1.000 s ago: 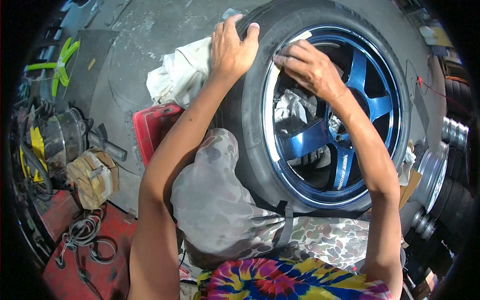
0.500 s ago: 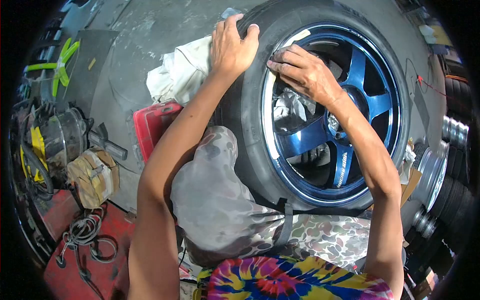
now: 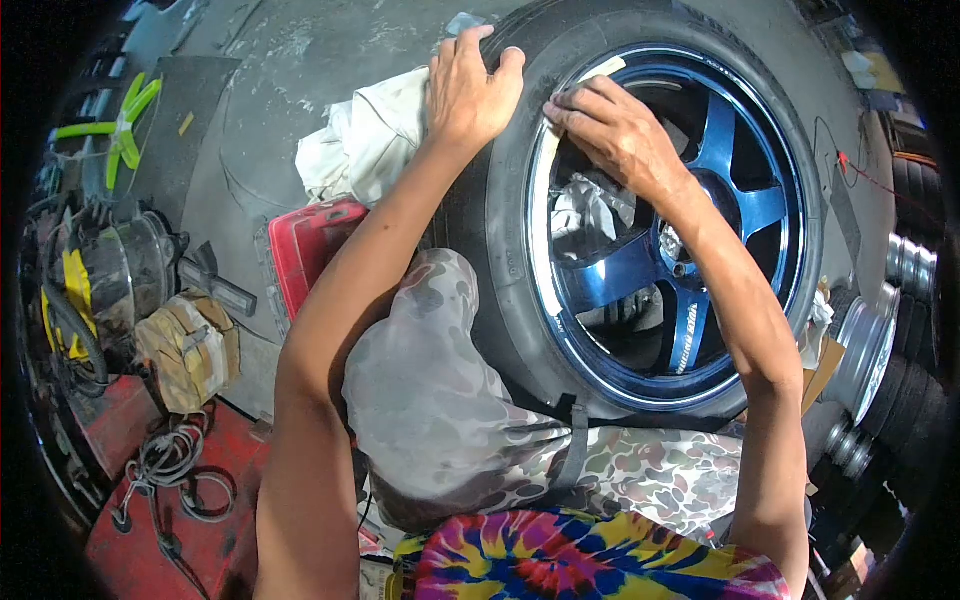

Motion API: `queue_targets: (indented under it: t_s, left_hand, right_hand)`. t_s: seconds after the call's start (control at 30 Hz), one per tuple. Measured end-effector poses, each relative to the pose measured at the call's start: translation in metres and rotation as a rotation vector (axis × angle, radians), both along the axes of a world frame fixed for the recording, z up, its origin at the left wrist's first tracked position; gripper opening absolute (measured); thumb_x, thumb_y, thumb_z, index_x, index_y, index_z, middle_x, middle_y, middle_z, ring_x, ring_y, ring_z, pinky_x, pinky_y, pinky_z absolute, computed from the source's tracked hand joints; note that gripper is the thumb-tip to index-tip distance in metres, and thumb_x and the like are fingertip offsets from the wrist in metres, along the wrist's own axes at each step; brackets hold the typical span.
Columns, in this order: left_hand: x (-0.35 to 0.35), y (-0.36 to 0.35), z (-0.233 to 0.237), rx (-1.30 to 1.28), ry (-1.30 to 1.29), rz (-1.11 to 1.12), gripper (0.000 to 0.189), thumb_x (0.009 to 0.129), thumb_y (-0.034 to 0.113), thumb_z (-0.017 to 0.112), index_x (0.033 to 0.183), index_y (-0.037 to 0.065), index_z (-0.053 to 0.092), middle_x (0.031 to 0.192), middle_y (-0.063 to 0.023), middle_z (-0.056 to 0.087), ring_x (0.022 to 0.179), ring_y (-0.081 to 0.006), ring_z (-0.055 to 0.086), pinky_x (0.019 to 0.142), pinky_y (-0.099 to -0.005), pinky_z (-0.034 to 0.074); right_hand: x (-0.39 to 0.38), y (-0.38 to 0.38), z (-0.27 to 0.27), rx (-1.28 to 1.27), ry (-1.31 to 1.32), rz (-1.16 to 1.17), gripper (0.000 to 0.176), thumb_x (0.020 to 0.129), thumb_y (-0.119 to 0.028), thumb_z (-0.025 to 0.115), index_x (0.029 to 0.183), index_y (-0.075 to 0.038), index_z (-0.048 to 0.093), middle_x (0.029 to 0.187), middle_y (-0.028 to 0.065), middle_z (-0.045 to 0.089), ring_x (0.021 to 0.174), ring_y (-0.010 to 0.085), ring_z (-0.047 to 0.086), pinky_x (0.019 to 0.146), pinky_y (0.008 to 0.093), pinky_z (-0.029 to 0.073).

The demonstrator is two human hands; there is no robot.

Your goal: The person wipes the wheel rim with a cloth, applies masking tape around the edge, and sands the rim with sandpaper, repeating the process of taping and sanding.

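A large black tyre point(image 3: 510, 290) stands before my knees, fitted on a blue spoked wheel point(image 3: 610, 270). Pale masking tape point(image 3: 541, 225) follows the left edge of the rim, and its upper end shows above my fingers. With fingertips pinched together, my right hand point(image 3: 620, 130) is at the tape on the upper left of the rim. My left hand point(image 3: 478, 90) rests on the tyre's outer side, thumb and fingers apart. Crumpled whitish material point(image 3: 585, 215) shows behind the spokes.
A white cloth point(image 3: 370, 135) and a red case point(image 3: 305, 245) are left of the tyre. Further left are a taped cardboard box point(image 3: 188, 350), coiled cable point(image 3: 170, 455) and a bright green spoked piece point(image 3: 122, 130). Bare metal wheels point(image 3: 865, 350) and stacked tyres line the right side.
My right hand has shifted slightly right and stays pinched at the rim's upper left. My left hand keeps its place on the tyre. The whole view has moved a little.
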State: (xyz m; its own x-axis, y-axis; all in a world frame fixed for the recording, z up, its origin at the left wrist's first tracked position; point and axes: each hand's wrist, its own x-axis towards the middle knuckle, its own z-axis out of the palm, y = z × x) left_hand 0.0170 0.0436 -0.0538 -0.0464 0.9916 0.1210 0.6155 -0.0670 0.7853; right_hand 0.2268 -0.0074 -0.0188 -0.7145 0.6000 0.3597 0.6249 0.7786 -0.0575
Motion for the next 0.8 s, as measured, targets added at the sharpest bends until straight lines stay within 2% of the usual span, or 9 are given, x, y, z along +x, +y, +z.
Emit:
queue_targets:
  t_s: [0.13, 0.2, 0.27, 0.33, 0.47, 0.6, 0.67, 0.73, 0.8]
  left_hand:
    - [0.003, -0.001, -0.001, 0.013, 0.001, 0.002, 0.057, 0.095, 0.044, 0.063, 0.142, 0.012, 0.059, 0.141, -0.0235, 0.059, 0.134, -0.0421, 0.053, 0.113, -0.0493, 0.042]
    - [0.002, 0.0, -0.002, -0.004, 0.003, -0.007, 0.057, 0.095, 0.044, 0.064, 0.142, 0.012, 0.059, 0.141, -0.0234, 0.059, 0.135, -0.042, 0.053, 0.113, -0.0495, 0.042]
    - [0.002, 0.001, -0.001, -0.014, 0.002, -0.013, 0.057, 0.095, 0.044, 0.064, 0.142, 0.012, 0.059, 0.142, -0.0233, 0.059, 0.135, -0.0418, 0.052, 0.113, -0.0496, 0.041]
    - [0.003, 0.001, -0.001, 0.025, -0.018, 0.006, 0.059, 0.09, 0.043, 0.062, 0.137, 0.008, 0.062, 0.138, -0.0234, 0.06, 0.129, -0.0422, 0.056, 0.112, -0.053, 0.042]
    - [0.004, 0.002, -0.002, 0.017, -0.01, 0.018, 0.059, 0.089, 0.043, 0.063, 0.138, 0.008, 0.062, 0.14, -0.023, 0.06, 0.129, -0.0424, 0.056, 0.112, -0.0533, 0.042]
    - [0.003, 0.002, -0.01, -0.009, -0.003, -0.015, 0.067, 0.09, 0.044, 0.066, 0.145, 0.007, 0.055, 0.143, -0.0258, 0.056, 0.134, -0.0446, 0.051, 0.115, -0.0521, 0.039]
    - [0.001, 0.001, -0.008, -0.04, -0.006, -0.047, 0.074, 0.09, 0.044, 0.071, 0.149, 0.005, 0.05, 0.146, -0.0283, 0.053, 0.138, -0.0461, 0.047, 0.117, -0.0509, 0.037]
    - [0.005, -0.004, -0.003, 0.065, 0.021, -0.001, 0.052, 0.096, 0.036, 0.06, 0.136, 0.004, 0.058, 0.134, -0.0278, 0.059, 0.127, -0.0466, 0.053, 0.111, -0.0522, 0.04]
    - [0.005, -0.004, 0.0, 0.037, 0.018, 0.001, 0.054, 0.096, 0.038, 0.061, 0.138, 0.004, 0.057, 0.135, -0.0278, 0.059, 0.128, -0.0466, 0.053, 0.112, -0.052, 0.04]
  right_hand:
    - [0.0, -0.003, 0.006, -0.049, -0.012, 0.038, 0.034, 0.084, -0.012, 0.073, 0.118, -0.008, 0.071, 0.114, 0.0078, 0.067, 0.112, 0.029, 0.062, 0.1, 0.0402, 0.053]
    - [-0.002, -0.002, 0.009, -0.064, 0.017, 0.064, 0.029, 0.084, -0.013, 0.073, 0.112, -0.007, 0.07, 0.112, 0.0075, 0.065, 0.111, 0.029, 0.062, 0.099, 0.0409, 0.053]
    - [-0.006, 0.0, 0.012, -0.131, 0.031, 0.182, 0.039, 0.077, -0.005, 0.078, 0.115, -0.005, 0.068, 0.111, 0.0087, 0.065, 0.104, 0.0303, 0.062, 0.092, 0.0414, 0.055]
    - [-0.014, -0.005, 0.016, -0.15, 0.029, 0.234, 0.032, 0.079, -0.007, 0.076, 0.11, -0.004, 0.068, 0.109, 0.0097, 0.063, 0.105, 0.0305, 0.062, 0.092, 0.0421, 0.054]
    - [-0.022, -0.014, 0.016, -0.186, -0.006, 0.374, 0.022, 0.08, -0.012, 0.07, 0.1, -0.006, 0.065, 0.107, 0.0074, 0.061, 0.107, 0.0279, 0.061, 0.094, 0.0406, 0.053]
    - [-0.016, -0.003, 0.023, -0.098, -0.074, 0.354, 0.02, 0.08, -0.013, 0.067, 0.098, -0.007, 0.065, 0.106, 0.0064, 0.06, 0.104, 0.0279, 0.06, 0.089, 0.0403, 0.053]
    - [-0.019, -0.012, 0.022, -0.21, -0.083, 0.354, 0.02, 0.081, -0.015, 0.066, 0.099, -0.007, 0.065, 0.107, 0.0059, 0.06, 0.106, 0.0281, 0.06, 0.091, 0.0407, 0.053]
    - [-0.025, -0.022, 0.022, -0.198, -0.077, 0.426, 0.018, 0.081, -0.016, 0.066, 0.098, -0.009, 0.065, 0.111, 0.0066, 0.061, 0.11, 0.0276, 0.061, 0.095, 0.0392, 0.054]
    - [-0.023, -0.014, 0.021, -0.18, -0.14, 0.442, 0.017, 0.082, -0.015, 0.068, 0.098, -0.008, 0.065, 0.112, 0.0073, 0.06, 0.111, 0.0281, 0.061, 0.096, 0.0391, 0.055]
